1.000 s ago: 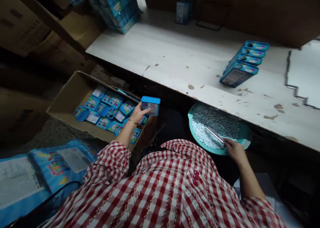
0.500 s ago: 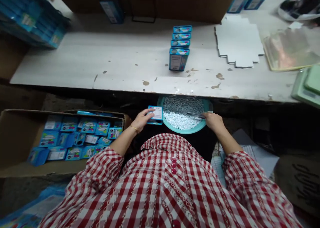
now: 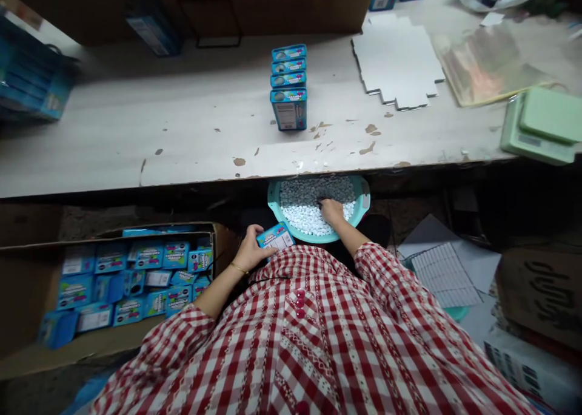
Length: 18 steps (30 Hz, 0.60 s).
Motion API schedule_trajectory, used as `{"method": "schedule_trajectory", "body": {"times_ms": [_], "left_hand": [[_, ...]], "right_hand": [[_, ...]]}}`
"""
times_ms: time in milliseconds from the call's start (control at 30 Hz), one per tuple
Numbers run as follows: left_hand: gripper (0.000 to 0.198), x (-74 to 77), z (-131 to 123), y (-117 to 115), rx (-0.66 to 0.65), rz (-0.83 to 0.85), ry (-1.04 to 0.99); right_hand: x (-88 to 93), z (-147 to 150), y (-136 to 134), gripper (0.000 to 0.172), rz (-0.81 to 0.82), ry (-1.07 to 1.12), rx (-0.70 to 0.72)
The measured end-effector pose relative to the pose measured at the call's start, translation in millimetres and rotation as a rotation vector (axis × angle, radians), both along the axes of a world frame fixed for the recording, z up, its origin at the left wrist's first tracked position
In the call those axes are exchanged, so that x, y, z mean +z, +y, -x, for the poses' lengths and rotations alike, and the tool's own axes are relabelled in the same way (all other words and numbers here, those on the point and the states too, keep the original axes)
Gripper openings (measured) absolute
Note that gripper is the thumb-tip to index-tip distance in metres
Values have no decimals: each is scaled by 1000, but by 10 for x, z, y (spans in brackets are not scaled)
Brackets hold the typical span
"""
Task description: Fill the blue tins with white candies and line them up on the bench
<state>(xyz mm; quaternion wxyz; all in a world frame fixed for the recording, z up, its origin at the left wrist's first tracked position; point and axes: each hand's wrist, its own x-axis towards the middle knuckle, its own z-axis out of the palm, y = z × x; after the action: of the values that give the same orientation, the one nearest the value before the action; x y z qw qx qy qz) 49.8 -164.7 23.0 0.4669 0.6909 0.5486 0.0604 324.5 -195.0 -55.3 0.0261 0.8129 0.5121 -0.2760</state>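
While a person in a red-and-white checked shirt [image 3: 291, 330] works below the edge of a worn white table [image 3: 204, 148], the left hand [image 3: 249, 250] grips one end of a blue box [image 3: 278, 238], thumb on one side and fingers on the other. The blue box lies tilted just in front of the shirt, beside the left of a turquoise basin [image 3: 272, 198]; from where I stand, I cannot tell whether the two touch. The right hand [image 3: 333, 212] reaches over the basin, fingers curled down at the small white pieces [image 3: 313, 219] heaped inside. Something dark shows at its fingertips, but I cannot tell what it is or how tightly the hand is closed. A thin bracelet [image 3: 239, 268] circles the left wrist.

To the person's left, an open carton [image 3: 27, 360] holds more blue packs [image 3: 150, 256], laid in rough rows. On the table, directly beyond the basin, four upright packs [image 3: 290, 110] stand in a line, front to back. Right of them lie a flat white card with stepped edges [image 3: 398, 60], clear plastic bags [image 3: 491, 69] and a pale green scale [image 3: 550, 121]. A large brown cardboard box [image 3: 273, 8] stands behind.
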Motion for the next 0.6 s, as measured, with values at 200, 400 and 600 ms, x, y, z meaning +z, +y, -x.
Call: {"method": "schedule_trajectory", "body": {"times_ms": [200,400,600], "left_hand": [[72,-65,117,-97,272,153,-258],[47,191,-251,236,35,-126,-268],[50,206,-820,455,-233,-348,-83]], "right_hand": [[-25,-111,-60,35,-81,131,-34],[239,-325,-244,29,-273,322,-174],[892,-585,-371,29,-334,276,-115]]}}
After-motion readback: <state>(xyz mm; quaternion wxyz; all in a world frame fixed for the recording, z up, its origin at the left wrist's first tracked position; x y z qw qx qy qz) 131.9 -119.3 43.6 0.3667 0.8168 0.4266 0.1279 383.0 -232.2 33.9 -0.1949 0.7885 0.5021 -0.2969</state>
